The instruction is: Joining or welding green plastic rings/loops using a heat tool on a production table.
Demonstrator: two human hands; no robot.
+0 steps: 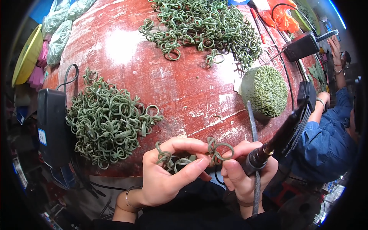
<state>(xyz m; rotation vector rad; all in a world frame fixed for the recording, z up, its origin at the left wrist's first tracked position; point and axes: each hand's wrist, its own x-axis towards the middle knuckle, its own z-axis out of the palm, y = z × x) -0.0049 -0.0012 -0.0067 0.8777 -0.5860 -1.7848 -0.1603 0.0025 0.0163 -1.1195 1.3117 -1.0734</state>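
My left hand (172, 168) is closed around several green rings (165, 156), thumb and forefinger nearly meeting. Between the fingertips of both hands sits another green ring (223, 151), which my right hand (243, 172) pinches from its side. Also in my right hand is a black-handled tool with a brass-coloured collar (266, 150), slanting up to the right. A long, thin grey strip (252, 120) passes behind the fingers and down along the wrist; I cannot tell whether it is gripped. A pile of green rings (109, 122) lies left of my hands.
A larger heap of green rings (207, 27) covers the far table (172, 84). A round green block (268, 92) with a bumpy top stands right. Black boxes (51, 126) with cords flank the table. At right, a co-worker in a blue sleeve (326, 142) raises a hand.
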